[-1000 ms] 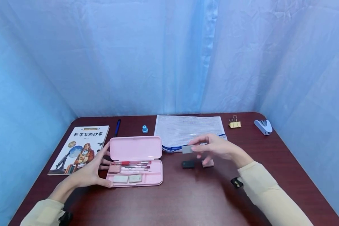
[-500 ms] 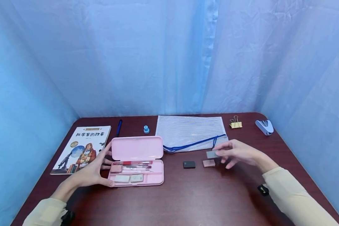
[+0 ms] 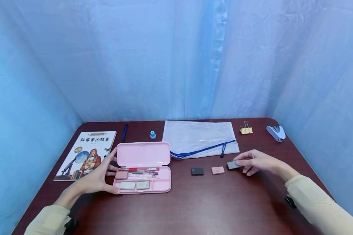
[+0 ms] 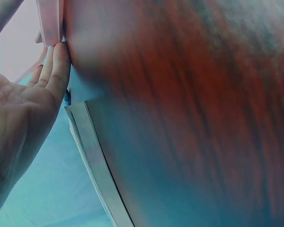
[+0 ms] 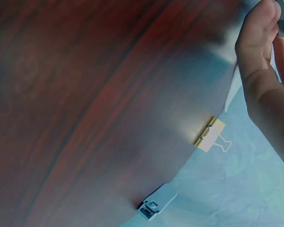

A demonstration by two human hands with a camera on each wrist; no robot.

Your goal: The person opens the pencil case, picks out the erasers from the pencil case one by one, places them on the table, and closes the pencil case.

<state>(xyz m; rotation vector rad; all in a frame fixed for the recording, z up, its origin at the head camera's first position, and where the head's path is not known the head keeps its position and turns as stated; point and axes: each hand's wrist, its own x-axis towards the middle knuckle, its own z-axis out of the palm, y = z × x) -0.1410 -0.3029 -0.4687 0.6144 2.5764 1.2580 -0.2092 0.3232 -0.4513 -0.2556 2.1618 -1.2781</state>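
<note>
An open pink pencil case [image 3: 161,186] holds pens, a pink eraser and two whitish erasers. My left hand [image 3: 95,179] rests against its left end, thumb at the front corner and fingers by the hinge; in the left wrist view, these fingers lie nearly straight along it. At the right, my right hand [image 3: 257,162] pinches a grey eraser [image 3: 233,165] between thumb and fingertips, low over the table. Left of it lie a small pink eraser [image 3: 217,170] and a black eraser [image 3: 197,171], roughly in a row.
Behind the erasers lies a white mesh zip pouch [image 3: 198,135] with blue trim. A yellow binder clip [image 3: 246,130] and a light-blue stapler-like tool [image 3: 276,133] stand back right. A book [image 3: 86,155], a blue pen [image 3: 125,133] and a small blue cone-shaped piece [image 3: 153,134] are left.
My right hand has carried the grey eraser rightward and down, past the pink eraser, which is now uncovered. My left hand has stayed at the pencil case.
</note>
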